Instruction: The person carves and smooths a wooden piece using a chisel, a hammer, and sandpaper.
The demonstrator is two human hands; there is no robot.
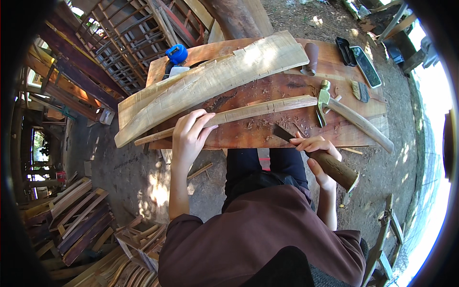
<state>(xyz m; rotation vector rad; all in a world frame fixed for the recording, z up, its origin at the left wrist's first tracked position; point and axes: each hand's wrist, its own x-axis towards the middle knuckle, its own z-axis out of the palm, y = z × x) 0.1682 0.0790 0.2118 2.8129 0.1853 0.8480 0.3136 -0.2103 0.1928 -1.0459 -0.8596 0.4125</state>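
Observation:
My left hand [190, 136] grips a long, narrow wooden strip [267, 107] near its left end, fingers over the top. The strip lies slantwise across a reddish wooden bench [248, 136]. In my right hand [318, 155] is a chisel [337, 171] with a thick, round wooden handle. Its dark blade points up and left toward the bench's near edge, apart from the strip. A claw hammer [356, 118] with a wooden handle lies just past the strip's right end, its head close to that end. Wood shavings are scattered around the strip.
Behind the strip rests a wide pale board [215, 86]. Farther back are a blue-topped object [177, 54] and a brown cylinder [311, 58]. A phone [366, 67], a black case [345, 51] and a brush [360, 91] lie at the right. Stacked timber [79, 222] fills the lower left.

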